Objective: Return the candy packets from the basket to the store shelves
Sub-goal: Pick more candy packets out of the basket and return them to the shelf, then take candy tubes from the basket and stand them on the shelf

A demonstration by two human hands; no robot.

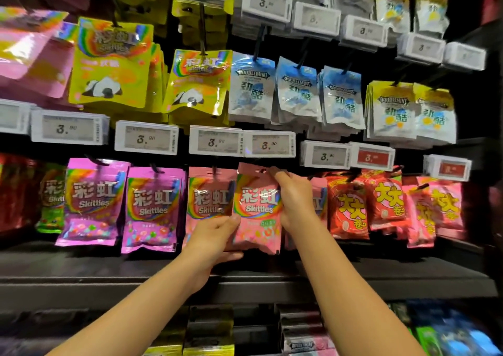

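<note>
A pink Skittles packet (257,208) is held up in front of the lower row of hooks. My left hand (215,236) grips its lower left edge with the thumb on the front. My right hand (295,200) holds the right side, its fingertips pinching the top edge near the hang hole. Directly left hangs another pink Skittles packet (209,195) on its hook. More pink packets are partly hidden behind my right hand. The basket is out of view.
Purple Skittles packets (152,208) hang to the left, red and pink candy packets (351,206) to the right. Above hang yellow Skittles (196,83) and blue Doublemint packets (296,91). Price tags (268,144) jut out just above the held packet. A dark shelf ledge (245,282) runs below.
</note>
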